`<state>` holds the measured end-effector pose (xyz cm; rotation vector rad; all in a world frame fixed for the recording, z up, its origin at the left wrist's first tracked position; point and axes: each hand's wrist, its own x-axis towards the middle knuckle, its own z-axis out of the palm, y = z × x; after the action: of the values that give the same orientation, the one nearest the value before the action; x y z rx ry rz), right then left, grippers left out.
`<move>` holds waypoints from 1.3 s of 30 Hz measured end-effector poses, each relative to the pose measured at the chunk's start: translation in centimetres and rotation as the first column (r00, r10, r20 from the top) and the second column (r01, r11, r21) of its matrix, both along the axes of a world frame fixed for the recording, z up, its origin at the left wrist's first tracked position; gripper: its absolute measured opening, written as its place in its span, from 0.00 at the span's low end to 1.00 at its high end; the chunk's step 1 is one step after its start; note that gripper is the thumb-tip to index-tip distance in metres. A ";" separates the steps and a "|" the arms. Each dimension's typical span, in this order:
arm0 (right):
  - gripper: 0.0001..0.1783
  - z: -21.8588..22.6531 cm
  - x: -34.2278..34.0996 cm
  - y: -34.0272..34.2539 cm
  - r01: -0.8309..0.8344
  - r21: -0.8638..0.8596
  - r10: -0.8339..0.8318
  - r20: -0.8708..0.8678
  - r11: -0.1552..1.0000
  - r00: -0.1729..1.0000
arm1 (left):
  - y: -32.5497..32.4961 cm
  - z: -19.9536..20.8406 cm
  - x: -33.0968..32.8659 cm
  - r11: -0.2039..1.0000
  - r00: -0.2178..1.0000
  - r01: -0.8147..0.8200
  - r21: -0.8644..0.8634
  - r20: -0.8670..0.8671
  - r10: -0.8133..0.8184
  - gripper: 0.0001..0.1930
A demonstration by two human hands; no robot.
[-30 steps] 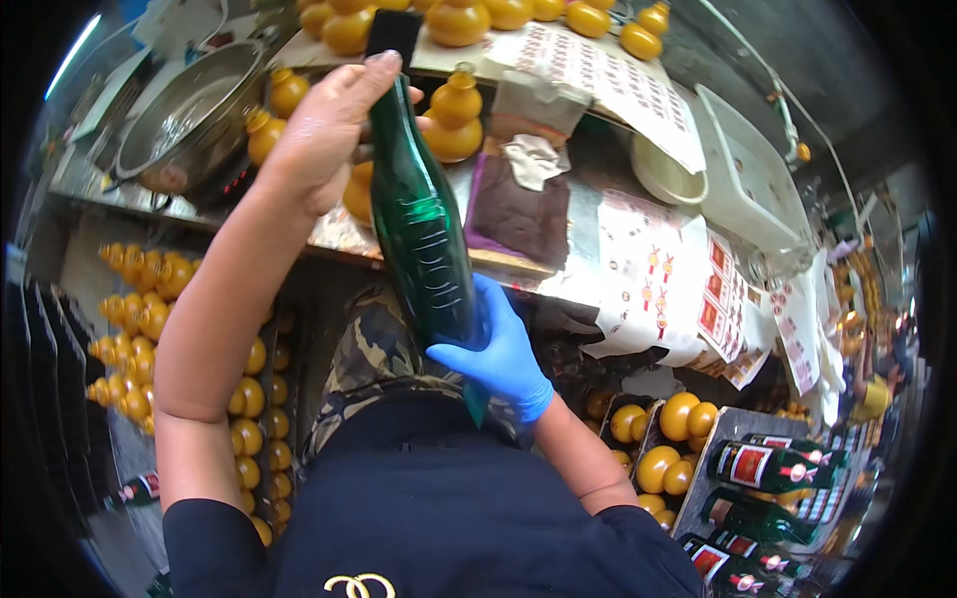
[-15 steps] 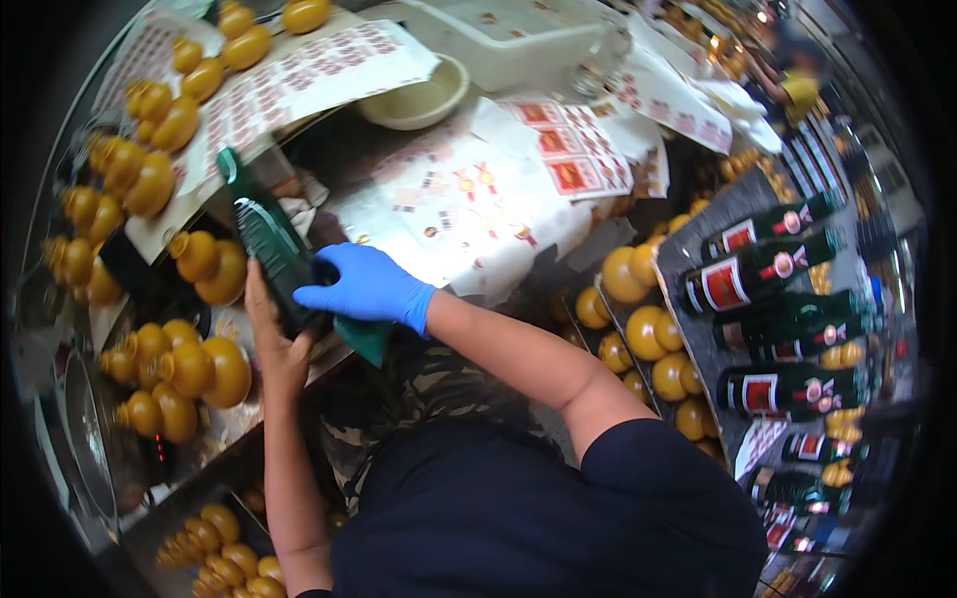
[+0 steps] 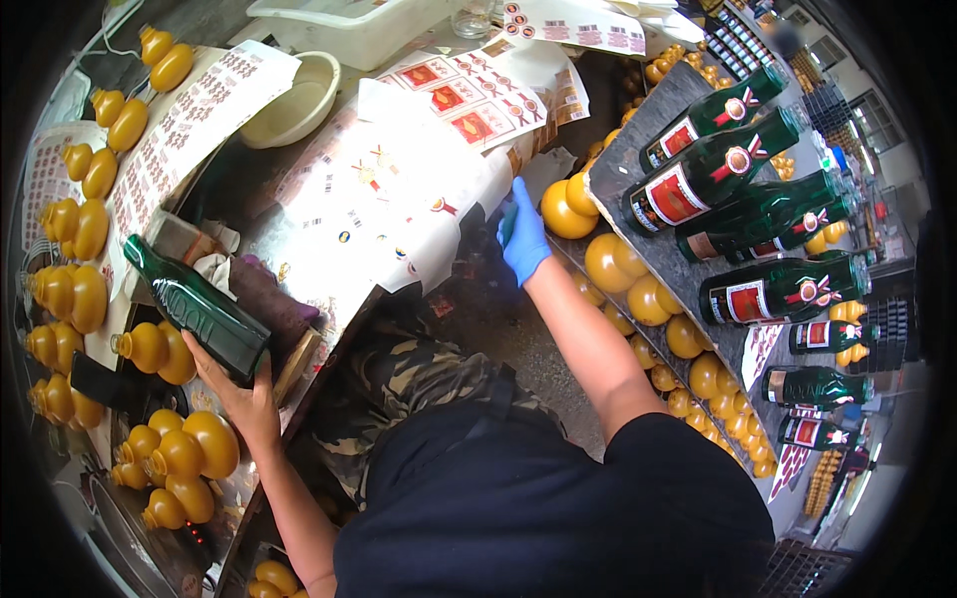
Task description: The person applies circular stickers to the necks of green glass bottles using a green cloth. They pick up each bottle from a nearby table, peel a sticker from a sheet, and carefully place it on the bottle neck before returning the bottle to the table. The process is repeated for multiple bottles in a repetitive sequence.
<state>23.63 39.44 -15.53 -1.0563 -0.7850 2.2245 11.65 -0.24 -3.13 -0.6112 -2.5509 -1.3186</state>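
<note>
We hold the green bottle [image 3: 199, 311] at nine o'clock from the middle of the head view, above the worktable [image 3: 237, 478]. Our bare left hand [image 3: 237, 394] is closed around its base end, thumb on one side and fingers on the other. The bottle tilts, its neck aimed between ten and eleven o'clock, and raised marking shows along its side.

Our right hand [image 3: 522, 244], in a blue glove, is at one o'clock near the middle, fingers pointing up, near the amber gourd-shaped bottles [image 3: 610, 261] stacked at three. A dark teal patch [image 3: 506, 221] shows at its palm; we cannot tell whether the fingers grip it.

Between two and three o'clock we see dark green labelled bottles [image 3: 703, 184] lying on a grey board [image 3: 623, 149]. A sheet of red labels [image 3: 449, 97] lies at twelve, overlapping white printed paper [image 3: 394, 179] that spreads toward ten. Between ten and eleven o'clock stands a cream bowl [image 3: 294, 110], with a white tub [image 3: 339, 20] beyond it at eleven. More amber gourds [image 3: 90, 229] line the far left between nine and ten. At seven o'clock our camouflage trousers [image 3: 429, 389] show beside the table's edge.
</note>
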 end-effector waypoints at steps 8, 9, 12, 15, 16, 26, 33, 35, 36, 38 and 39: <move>0.09 -3.7 -1.8 3.6 0.167 -0.083 -0.176 -0.111 0.982 0.978 | -0.1 -0.1 -0.1 1.000 1.000 0.022 -0.013 0.002 -0.022 0.47; 0.08 -3.7 -1.7 3.4 0.206 -0.061 -0.210 -0.083 0.977 0.974 | -0.1 -0.2 -0.1 1.000 1.000 0.027 0.001 0.006 -0.027 0.47; 0.09 -4.0 -0.9 2.6 0.170 -0.055 -0.174 -0.082 0.984 0.981 | -0.1 -0.3 -0.1 0.999 0.999 0.015 0.039 0.029 -0.016 0.47; 0.08 -4.2 0.7 0.5 0.132 -0.097 -0.136 -0.043 0.987 0.990 | -1.0 -0.6 -0.2 1.000 1.000 0.013 0.021 -0.014 -0.013 0.49; 0.07 -3.3 1.4 -1.0 0.133 -0.059 -0.130 0.045 0.989 0.991 | -1.3 -0.8 -0.4 1.000 1.000 0.002 -0.015 -0.026 -0.002 0.50; 0.08 14.6 -0.9 -13.2 -0.637 0.633 0.543 0.377 0.440 0.750 | -4.3 -0.2 0.1 0.928 0.969 0.069 0.366 0.197 -0.149 0.50; 0.13 21.2 -10.2 -20.4 -0.818 0.563 0.924 0.239 0.117 0.297 | -3.8 3.0 2.0 0.815 0.969 -0.066 0.576 0.233 -0.086 0.16; 0.14 20.9 -10.4 -21.5 -0.862 0.484 0.944 0.188 0.152 0.272 | -3.3 4.5 2.4 0.765 0.881 -0.040 0.643 0.384 -0.277 0.16; 0.14 20.7 -10.5 -21.9 -0.872 0.462 0.946 0.180 0.162 0.271 | -2.7 4.2 2.6 0.663 0.843 -0.042 0.748 0.382 -0.378 0.15; 0.12 19.8 -10.3 -22.7 -0.891 0.416 0.948 0.163 0.184 0.272 | -2.7 4.1 2.6 0.669 0.799 -0.099 0.737 0.460 -0.388 0.08; 0.11 19.4 -10.0 -22.8 -0.907 0.355 0.946 0.143 0.226 0.292 | -2.7 3.6 2.4 0.699 0.794 -0.109 0.707 0.485 -0.367 0.08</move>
<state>13.61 16.69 3.92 -0.1419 -2.1581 2.7740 14.09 -2.93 0.47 -0.2252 -2.0527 -2.7173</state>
